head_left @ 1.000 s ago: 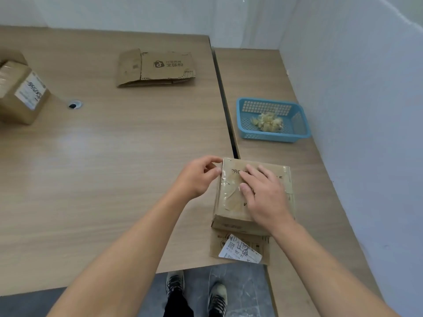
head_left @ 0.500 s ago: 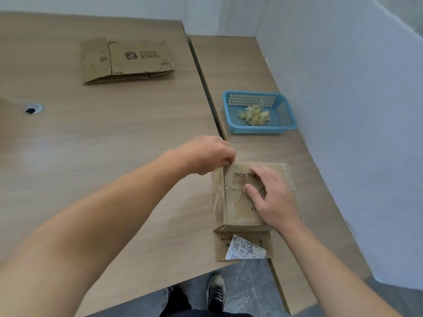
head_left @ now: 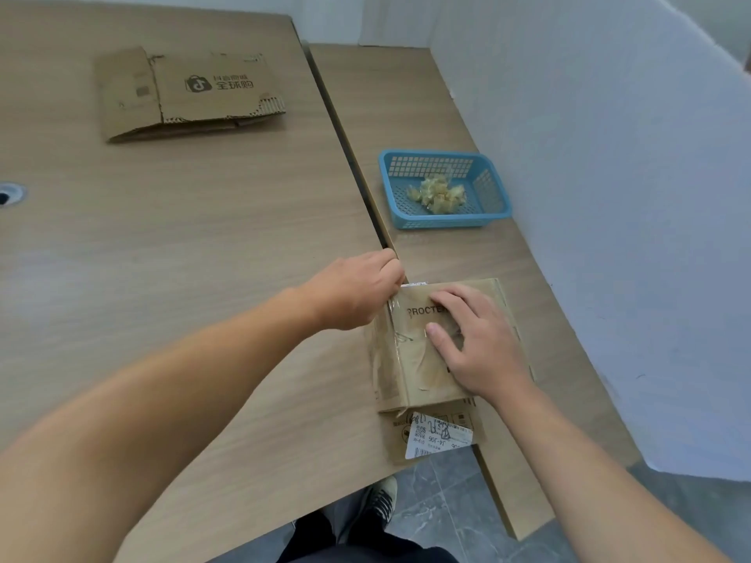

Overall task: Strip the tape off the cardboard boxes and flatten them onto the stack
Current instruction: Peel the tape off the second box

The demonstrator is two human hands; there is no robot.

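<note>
Left hand [head_left: 357,294]: fingers curled, pinching tape [head_left: 391,310] | right hand [head_left: 481,345]: flat, pressing cardboard box [head_left: 410,367] | worktop [head_left: 203,278] near edge

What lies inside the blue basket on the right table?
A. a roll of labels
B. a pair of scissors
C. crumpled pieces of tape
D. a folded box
C: the basket holds a small heap of crumpled yellowish tape and nothing else that can be seen.
</note>
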